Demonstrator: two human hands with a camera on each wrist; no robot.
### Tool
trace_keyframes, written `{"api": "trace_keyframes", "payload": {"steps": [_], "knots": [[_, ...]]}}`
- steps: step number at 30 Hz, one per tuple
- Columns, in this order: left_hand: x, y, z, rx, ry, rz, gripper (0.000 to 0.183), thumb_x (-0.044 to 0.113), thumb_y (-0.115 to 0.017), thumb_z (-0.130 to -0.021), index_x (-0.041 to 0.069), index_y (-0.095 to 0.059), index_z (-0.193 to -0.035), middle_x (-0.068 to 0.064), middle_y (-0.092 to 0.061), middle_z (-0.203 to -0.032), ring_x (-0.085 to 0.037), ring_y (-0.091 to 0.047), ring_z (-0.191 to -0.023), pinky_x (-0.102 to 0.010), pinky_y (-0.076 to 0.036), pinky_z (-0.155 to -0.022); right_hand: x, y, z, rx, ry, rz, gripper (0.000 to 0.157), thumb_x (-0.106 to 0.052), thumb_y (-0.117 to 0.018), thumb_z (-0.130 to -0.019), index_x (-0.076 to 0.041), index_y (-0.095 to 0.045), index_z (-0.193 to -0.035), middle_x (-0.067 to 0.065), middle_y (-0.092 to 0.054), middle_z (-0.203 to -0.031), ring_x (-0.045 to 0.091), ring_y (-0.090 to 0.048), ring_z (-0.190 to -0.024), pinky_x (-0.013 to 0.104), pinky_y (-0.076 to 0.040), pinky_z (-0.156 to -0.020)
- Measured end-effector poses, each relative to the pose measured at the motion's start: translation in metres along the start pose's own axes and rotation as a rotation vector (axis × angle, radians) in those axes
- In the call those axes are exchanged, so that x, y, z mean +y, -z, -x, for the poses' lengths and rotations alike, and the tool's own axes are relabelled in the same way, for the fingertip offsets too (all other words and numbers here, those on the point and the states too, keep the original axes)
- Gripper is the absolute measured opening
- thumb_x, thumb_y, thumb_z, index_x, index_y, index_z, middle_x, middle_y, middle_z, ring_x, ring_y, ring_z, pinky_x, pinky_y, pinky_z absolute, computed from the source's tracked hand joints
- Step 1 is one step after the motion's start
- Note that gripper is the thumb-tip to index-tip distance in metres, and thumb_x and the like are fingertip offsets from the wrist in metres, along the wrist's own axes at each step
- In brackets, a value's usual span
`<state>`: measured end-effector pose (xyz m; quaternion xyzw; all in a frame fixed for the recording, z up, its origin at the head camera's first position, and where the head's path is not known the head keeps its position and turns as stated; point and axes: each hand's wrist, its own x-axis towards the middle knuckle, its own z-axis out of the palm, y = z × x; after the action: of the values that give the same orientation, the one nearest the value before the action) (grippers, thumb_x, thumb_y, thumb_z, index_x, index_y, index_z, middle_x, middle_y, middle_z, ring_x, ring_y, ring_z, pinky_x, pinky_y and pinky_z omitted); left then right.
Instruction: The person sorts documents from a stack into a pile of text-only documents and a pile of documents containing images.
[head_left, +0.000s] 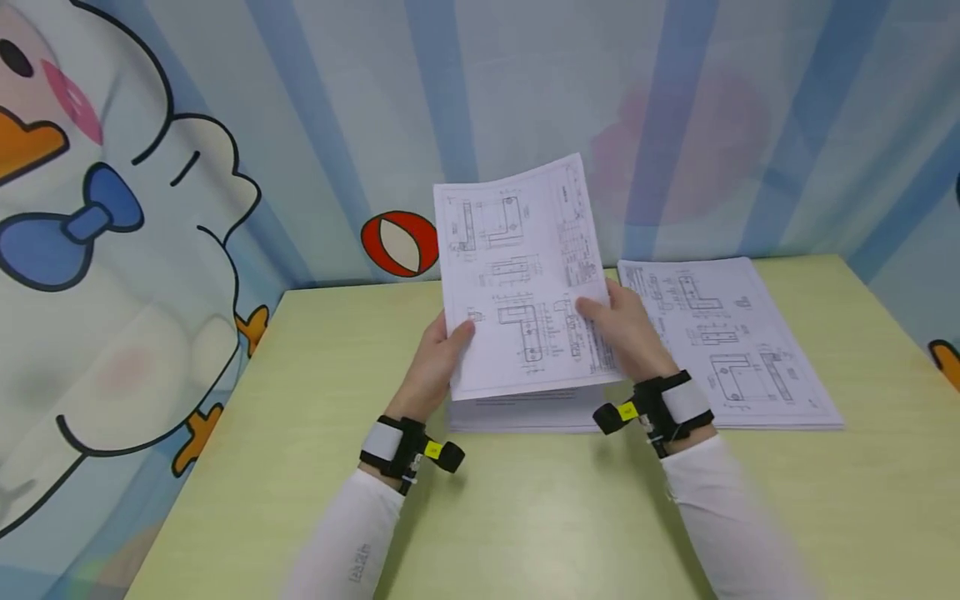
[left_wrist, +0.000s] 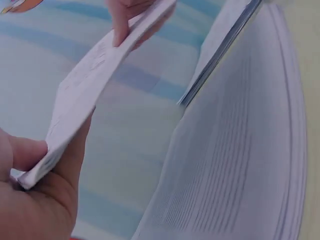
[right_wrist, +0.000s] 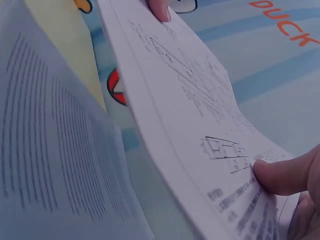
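Observation:
Both hands hold up a thin stack of printed sheets [head_left: 517,242] covered with technical drawings. The left hand [head_left: 435,362] grips its lower left edge, thumb on the printed face and fingers behind. On the right edge, the right hand [head_left: 626,329] pinches the same sheets, its thumb [right_wrist: 280,175] pressing on the drawing side. In the left wrist view the sheets [left_wrist: 82,100] appear nearly edge-on and slightly bent. Below them on the table lies a text-printed paper stack [head_left: 525,414], mostly hidden in the head view; its lines of text [left_wrist: 215,150] show in the left wrist view.
A second pile of drawing sheets [head_left: 750,350] lies on the right of the pale yellow table [head_left: 345,350], close to the right hand. Behind the table hangs a blue striped cloth [head_left: 337,100] with cartoon prints. A strapped camera sits on each wrist.

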<state>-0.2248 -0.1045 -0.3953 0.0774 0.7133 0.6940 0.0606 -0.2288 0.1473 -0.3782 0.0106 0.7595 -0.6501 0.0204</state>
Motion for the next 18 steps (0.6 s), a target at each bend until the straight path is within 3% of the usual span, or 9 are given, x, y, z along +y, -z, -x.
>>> {"api": "trace_keyframes", "payload": {"steps": [4, 10, 18], "knots": [[-0.004, -0.034, -0.012, -0.075, 0.000, -0.078, 0.034, 0.020, -0.044, -0.106, 0.022, -0.047, -0.140, -0.001, -0.063, -0.115, -0.019, -0.060, -0.096, -0.032, -0.047, -0.078, 0.005, 0.039, 0.005, 0.051, 0.023, 0.086, 0.043, -0.022, -0.048, -0.104, -0.008, -0.044, -0.144, 0.018, -0.063, -0.113, 0.023, -0.068, -0.082, 0.032, -0.058, -0.062], [-0.011, -0.083, -0.026, -0.232, 0.001, -0.168, 0.033, 0.020, -0.049, -0.104, 0.016, -0.052, -0.137, 0.003, -0.067, -0.108, -0.015, -0.065, -0.089, -0.029, -0.052, -0.070, 0.018, 0.098, 0.015, 0.140, 0.011, 0.246, 0.048, -0.031, -0.050, -0.102, -0.004, -0.046, -0.142, 0.021, -0.063, -0.110, 0.019, -0.067, -0.073, 0.030, -0.055, -0.057], [-0.023, -0.132, -0.036, -0.421, 0.031, -0.409, 0.028, 0.020, -0.052, -0.103, 0.008, -0.058, -0.128, 0.000, -0.068, -0.084, -0.016, -0.065, -0.061, -0.030, -0.054, -0.054, 0.042, 0.153, 0.027, 0.141, -0.014, 0.378, 0.057, -0.038, -0.049, -0.102, 0.002, -0.042, -0.142, 0.022, -0.061, -0.104, 0.020, -0.066, -0.070, 0.033, -0.054, -0.055]]}}
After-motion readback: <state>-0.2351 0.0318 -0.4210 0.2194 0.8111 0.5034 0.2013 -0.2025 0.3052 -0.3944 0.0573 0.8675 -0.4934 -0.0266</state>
